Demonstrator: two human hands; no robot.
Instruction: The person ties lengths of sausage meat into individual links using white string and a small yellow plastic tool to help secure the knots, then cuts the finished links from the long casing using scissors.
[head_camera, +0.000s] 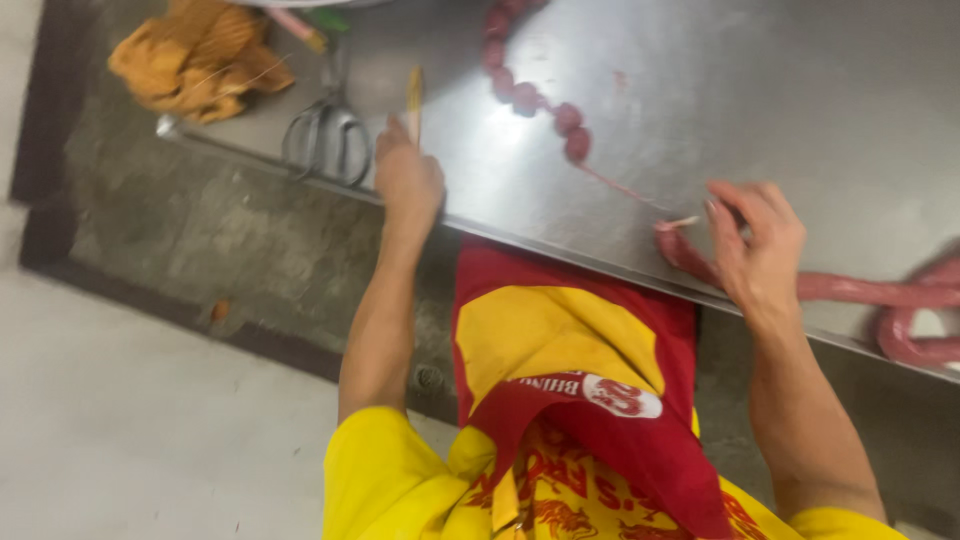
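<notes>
At a steel table (700, 90), the left hand (408, 180) closes around a yellow stick (414, 100), scissors (325, 135) at its nine o'clock. The right hand (755, 245), fingers loosely curled, touches a sausage (850, 290) end.

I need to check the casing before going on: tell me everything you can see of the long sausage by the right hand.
The long sausage is a pinkish-red filled casing, smooth and unlinked. It lies flat along the near edge of the steel table and curls into a loop at the picture's right border. Its pale tied tip points left. The right hand rests on it near that end.
</notes>
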